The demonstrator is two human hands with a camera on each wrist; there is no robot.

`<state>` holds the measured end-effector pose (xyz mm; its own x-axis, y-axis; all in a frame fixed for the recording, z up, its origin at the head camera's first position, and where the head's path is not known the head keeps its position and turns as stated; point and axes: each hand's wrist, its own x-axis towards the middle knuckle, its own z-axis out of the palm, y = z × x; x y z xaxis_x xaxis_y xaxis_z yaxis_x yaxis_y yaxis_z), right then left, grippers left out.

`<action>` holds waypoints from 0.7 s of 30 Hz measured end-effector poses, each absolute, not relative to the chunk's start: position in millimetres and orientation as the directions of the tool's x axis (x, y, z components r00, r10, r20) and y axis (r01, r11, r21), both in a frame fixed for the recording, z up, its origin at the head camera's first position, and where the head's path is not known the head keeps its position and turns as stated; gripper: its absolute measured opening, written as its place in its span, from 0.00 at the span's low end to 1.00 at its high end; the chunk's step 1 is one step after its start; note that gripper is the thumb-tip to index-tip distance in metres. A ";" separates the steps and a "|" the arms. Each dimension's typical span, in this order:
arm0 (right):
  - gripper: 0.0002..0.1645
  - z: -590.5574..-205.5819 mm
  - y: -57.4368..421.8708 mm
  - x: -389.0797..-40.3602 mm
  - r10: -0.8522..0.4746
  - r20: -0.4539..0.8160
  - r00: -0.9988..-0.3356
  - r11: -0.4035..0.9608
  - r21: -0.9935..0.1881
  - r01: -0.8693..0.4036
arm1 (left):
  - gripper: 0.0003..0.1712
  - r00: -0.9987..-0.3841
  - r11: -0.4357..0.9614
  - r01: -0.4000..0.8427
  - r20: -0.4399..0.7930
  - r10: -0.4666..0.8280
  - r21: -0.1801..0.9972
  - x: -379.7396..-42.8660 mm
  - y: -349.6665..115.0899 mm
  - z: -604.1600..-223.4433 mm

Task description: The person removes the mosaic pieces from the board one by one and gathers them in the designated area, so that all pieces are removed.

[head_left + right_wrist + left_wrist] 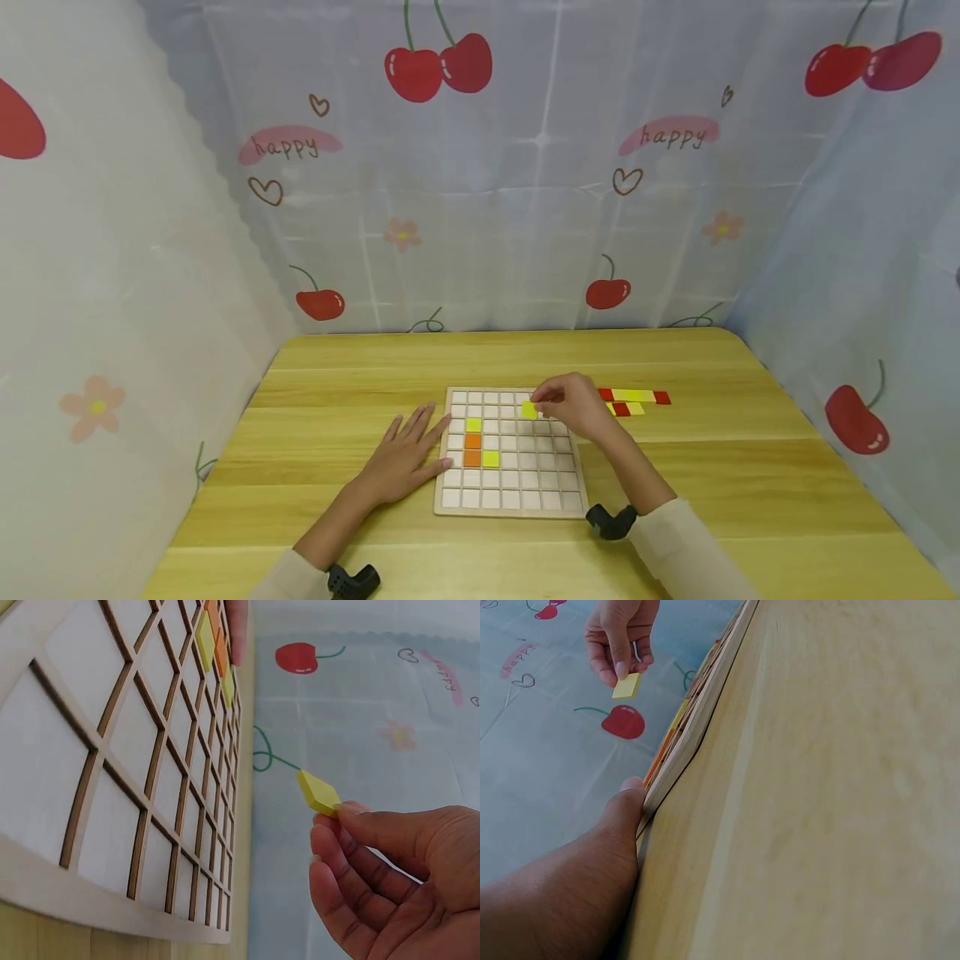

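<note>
Between thumb and fingertips, my right hand (573, 404) pinches a yellow square tile (319, 793), held up above the far part of a wooden grid board (510, 517). White squares fill most of the board's cells. Toward its left side lie two orange tiles (472, 450), one behind the other, with a yellow tile (473, 425) beyond them and another yellow tile (491, 459) to the right of the nearer one. My left hand (405, 458) lies flat with fingers spread, its fingertips and thumb at the board's left edge.
Right of the board, partly behind my right hand, lie rows of red and yellow tiles (637, 396). The board rests on a wooden table (315, 400). A pale curtain (480, 183) printed with cherries stands behind the table and at both sides.
</note>
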<state>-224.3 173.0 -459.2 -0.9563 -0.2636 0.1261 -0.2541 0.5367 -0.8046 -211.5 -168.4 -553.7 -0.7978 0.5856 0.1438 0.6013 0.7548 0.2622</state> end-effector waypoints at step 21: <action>0.06 -455.1 230.2 -200.0 -0.201 0.159 -0.967 0.603 -0.757 -0.250 | 0.45 -0.798 0.749 0.601 0.154 0.583 0.279 -210.2 -168.1 -552.6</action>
